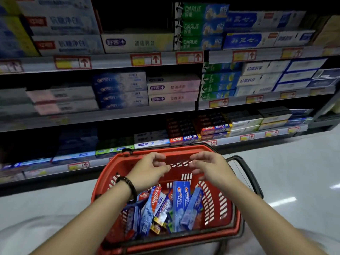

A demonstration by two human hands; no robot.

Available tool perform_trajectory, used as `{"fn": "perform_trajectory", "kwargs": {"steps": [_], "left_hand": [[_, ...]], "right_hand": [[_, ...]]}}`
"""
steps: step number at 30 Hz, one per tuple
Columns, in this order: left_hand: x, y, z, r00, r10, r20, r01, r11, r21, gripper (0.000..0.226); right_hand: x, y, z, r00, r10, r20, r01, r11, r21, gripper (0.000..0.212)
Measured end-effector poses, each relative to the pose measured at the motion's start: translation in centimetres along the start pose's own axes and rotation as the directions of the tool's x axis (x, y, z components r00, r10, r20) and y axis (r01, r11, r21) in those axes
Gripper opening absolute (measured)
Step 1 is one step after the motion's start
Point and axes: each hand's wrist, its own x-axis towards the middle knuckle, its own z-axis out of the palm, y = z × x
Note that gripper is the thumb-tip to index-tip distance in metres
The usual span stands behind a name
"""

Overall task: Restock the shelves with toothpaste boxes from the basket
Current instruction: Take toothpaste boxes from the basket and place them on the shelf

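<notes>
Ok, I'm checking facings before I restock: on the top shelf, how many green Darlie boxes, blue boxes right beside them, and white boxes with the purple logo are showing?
Green Darlie boxes: 3
Blue boxes just right of them: 2
White box with purple logo: 1
Total: 6, counting only front faces in view.

shelves (114, 62): four tiers, toothpaste boxes (121, 89) stacked flat | edges: red-yellow price tags (145, 59) | floor (294, 172): pale, glossy

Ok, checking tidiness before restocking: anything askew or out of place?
Toothpaste boxes lie jumbled at mixed angles in the red basket. On the top shelf, one white box sits alone beneath a dark gap.
</notes>
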Motion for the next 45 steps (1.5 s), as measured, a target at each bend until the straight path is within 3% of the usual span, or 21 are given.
{"fn": "perform_trajectory", "kwargs": {"steps": [13, 18, 24, 28, 35, 38, 43, 45], "left_hand": [[0.1, -2.1, 2.7, 0.984, -0.13, 0.119, 0.131, 0.991, -0.005, 0.028], [1.4, -3.7, 5.3, 0.972, -0.138, 0.193, 0.127, 0.99, 0.069, 0.029], [3.8, -5.3, 8.6, 0.928, -0.25, 0.277, 0.209, 0.963, 0.169, 0.008], [5.1, -7.6, 10.8, 0.896, -0.316, 0.314, 0.249, 0.94, 0.235, 0.016], [7.0, -10.7, 14.3, 0.863, -0.428, 0.267, 0.235, 0.809, 0.538, 0.016], [8.0, -12.1, 15.4, 0.831, -0.483, 0.275, 0.264, 0.778, 0.57, 0.044], [9.0, -11.9, 16.9, 0.844, -0.492, 0.213, 0.234, 0.696, 0.679, 0.024], [9.5, -12.3, 17.8, 0.845, -0.494, 0.205, 0.229, 0.681, 0.695, 0.038]], "right_hand": [[0.3, 2.6, 1.0, 0.993, 0.115, 0.025, -0.111, 0.985, -0.133, 0.01], [0.4, 3.0, 0.5, 0.993, 0.105, -0.046, -0.112, 0.975, -0.192, 0.008], [-0.4, 3.1, -1.0, 0.993, 0.115, -0.008, -0.114, 0.977, -0.178, 0.012], [-1.1, 3.1, -2.3, 0.994, 0.111, -0.011, -0.112, 0.984, -0.135, 0.013], [-1.6, 3.3, -4.0, 0.991, 0.128, -0.027, -0.129, 0.991, -0.043, 0.013], [-1.7, 3.3, -4.4, 0.992, 0.127, -0.013, -0.127, 0.991, -0.036, 0.013], [-1.7, 3.4, -4.9, 0.991, 0.133, -0.003, -0.133, 0.99, -0.048, 0.012], [-1.7, 3.6, -4.9, 0.991, 0.133, 0.006, -0.133, 0.99, -0.052, 0.011]]}}
